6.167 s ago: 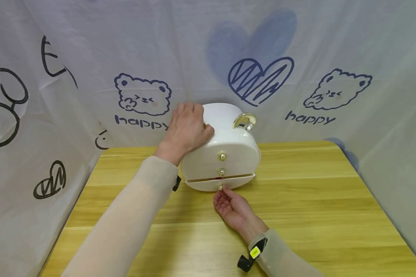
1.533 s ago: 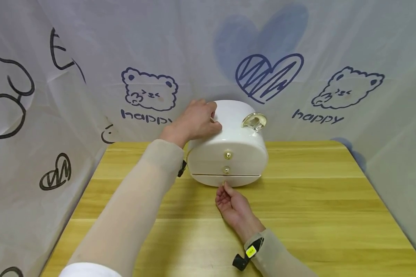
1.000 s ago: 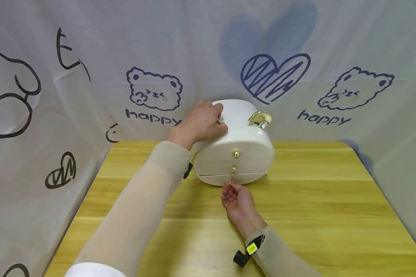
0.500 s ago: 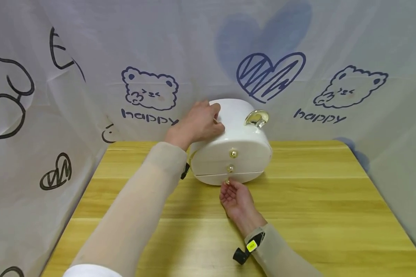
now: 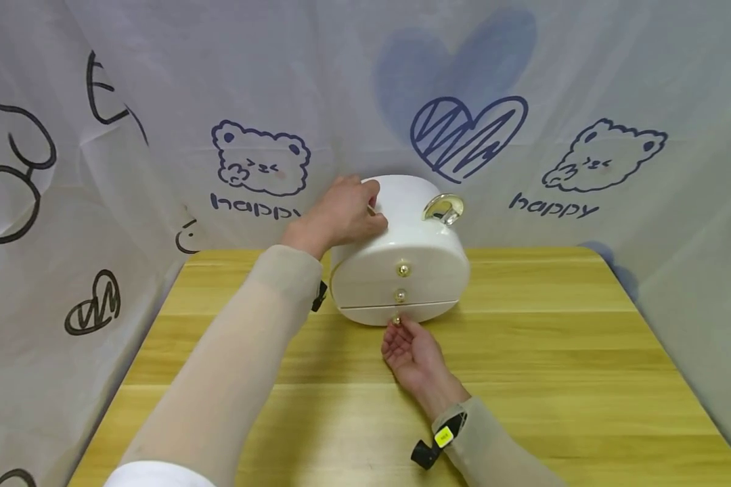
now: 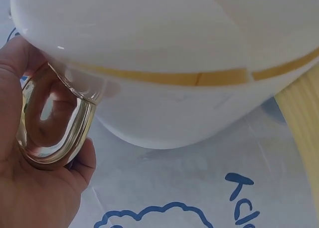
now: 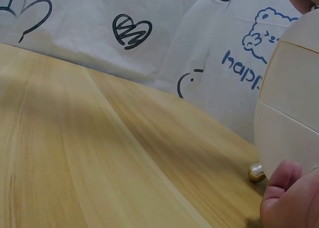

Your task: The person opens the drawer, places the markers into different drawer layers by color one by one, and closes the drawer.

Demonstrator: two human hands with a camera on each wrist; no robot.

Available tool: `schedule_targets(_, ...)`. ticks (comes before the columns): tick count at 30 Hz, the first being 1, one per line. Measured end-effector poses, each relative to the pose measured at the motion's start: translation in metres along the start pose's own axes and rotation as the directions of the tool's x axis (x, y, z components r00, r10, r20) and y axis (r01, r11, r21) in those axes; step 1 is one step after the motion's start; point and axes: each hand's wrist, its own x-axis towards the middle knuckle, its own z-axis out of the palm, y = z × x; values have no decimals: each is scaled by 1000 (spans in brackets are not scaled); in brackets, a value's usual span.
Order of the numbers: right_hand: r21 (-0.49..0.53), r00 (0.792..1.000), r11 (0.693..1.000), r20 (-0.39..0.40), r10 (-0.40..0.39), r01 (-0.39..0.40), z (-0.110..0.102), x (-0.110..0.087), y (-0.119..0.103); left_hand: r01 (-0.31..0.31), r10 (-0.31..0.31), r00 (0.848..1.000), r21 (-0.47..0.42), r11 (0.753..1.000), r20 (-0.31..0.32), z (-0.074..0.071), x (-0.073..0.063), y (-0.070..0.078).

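Note:
A white oval drawer box (image 5: 423,277) with gold knobs down its front stands at the back of the table. A gold ear-shaped loop (image 5: 445,208) rises from its right top. My left hand (image 5: 344,213) grips the matching loop (image 6: 84,115) on the left, which the left wrist view shows between thumb and fingers. At the bottom drawer (image 5: 429,312), flush with the front, my right hand (image 5: 414,352) pinches the small gold knob (image 5: 397,320) with thumb and finger, palm turned up. In the right wrist view these curled fingers (image 7: 284,174) lie against the front.
The wooden table (image 5: 542,379) spreads in front and to both sides. Close behind the box hangs a pale printed curtain (image 5: 353,81). A gold rounded piece (image 7: 256,172) sticks out at the box's lower edge.
The bottom drawer stood slightly pulled out several seconds ago and is now flush. My left hand has shifted its grip on the loop. My right fingers stay at the knob.

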Motion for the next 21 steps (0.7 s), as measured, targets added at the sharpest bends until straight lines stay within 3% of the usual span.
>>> schedule_targets(11, -5, 999, 1000, -29, -23, 23, 5, -1, 0, -11, 11, 1000, -16, 1000, 18, -1, 6, 1)
schedule_targets(15, -38, 999, 999, -25, -26, 25, 4, -2, -2, 5, -5, 1000, -33, 999, -9, 0, 6, -1)
schedule_targets(21, -122, 999, 992, -31, -36, 32, 0, -8, -10, 42, -41, 998, 21, 999, -47, 2, 2, 1)
